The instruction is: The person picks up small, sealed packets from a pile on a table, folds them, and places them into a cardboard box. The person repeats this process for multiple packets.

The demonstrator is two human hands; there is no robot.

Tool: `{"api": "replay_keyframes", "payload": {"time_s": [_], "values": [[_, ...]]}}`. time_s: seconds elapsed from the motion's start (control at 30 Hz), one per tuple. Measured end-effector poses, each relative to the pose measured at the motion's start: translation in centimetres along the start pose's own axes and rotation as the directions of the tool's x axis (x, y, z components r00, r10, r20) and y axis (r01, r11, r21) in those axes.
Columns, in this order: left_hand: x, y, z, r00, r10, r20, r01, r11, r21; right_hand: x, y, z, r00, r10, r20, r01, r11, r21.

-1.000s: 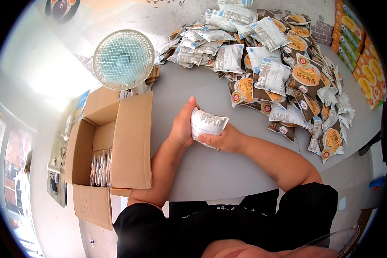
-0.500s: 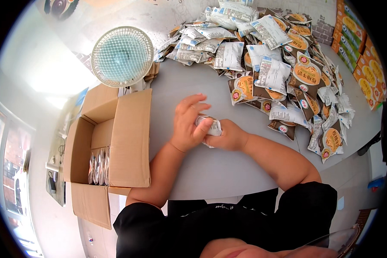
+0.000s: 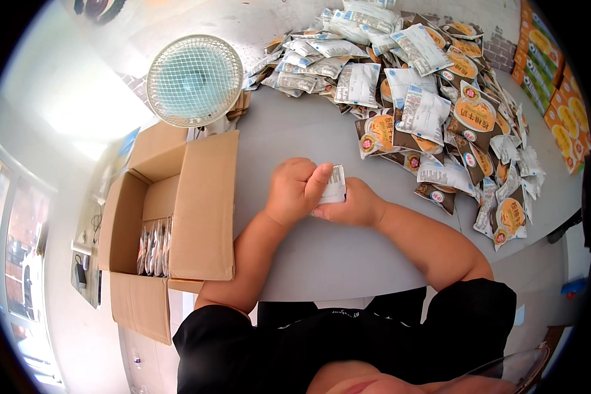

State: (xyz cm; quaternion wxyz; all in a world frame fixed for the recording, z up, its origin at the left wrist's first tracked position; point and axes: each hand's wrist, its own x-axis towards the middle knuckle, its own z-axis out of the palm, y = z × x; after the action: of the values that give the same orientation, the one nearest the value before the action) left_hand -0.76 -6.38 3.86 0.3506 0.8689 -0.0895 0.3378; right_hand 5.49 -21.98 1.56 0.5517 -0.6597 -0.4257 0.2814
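We list, right of the box (image 3: 203,210): one white packet (image 3: 335,184), gripped by our left hand (image 3: 295,192) and right hand (image 3: 357,205).

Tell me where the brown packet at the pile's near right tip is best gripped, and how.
Probably pinch the brown packet by its near end, coming from the person's side: that end juts from the pile over the table, while a white packet lies along its left.
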Motion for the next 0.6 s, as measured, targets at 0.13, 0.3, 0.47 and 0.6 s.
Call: {"api": "replay_keyframes", "payload": {"time_s": [0.13, 0.3, 0.47, 0.6], "values": [[-0.4, -0.6, 0.4, 0.991, -0.13, -0.037, 0.127, 0.99, -0.062, 0.4, 0.2, -0.5, 0.988, 0.142, 0.062, -0.146, 0.988, 0.055], [0.3, -0.5, 0.8, 0.758, -0.651, -0.02, 0.491, 0.592, -0.639, 1.0, 1.1, -1.0, 0.998, 0.042, -0.037, -0.032, 0.971, 0.238], [-0.3, -1.1, 1.3, 0.769, -0.639, 0.018, 0.511, 0.596, -0.62, 0.5, 0.1, 0.6, 0.987, -0.116, -0.115, 0.095, 0.981, -0.171], [-0.5, -1.0, 2.0, 0.789, -0.611, 0.065, 0.528, 0.621, -0.58, 0.1, 0.0, 0.9, 0.996, 0.044, -0.079, -0.046, 0.999, -0.023]]}}
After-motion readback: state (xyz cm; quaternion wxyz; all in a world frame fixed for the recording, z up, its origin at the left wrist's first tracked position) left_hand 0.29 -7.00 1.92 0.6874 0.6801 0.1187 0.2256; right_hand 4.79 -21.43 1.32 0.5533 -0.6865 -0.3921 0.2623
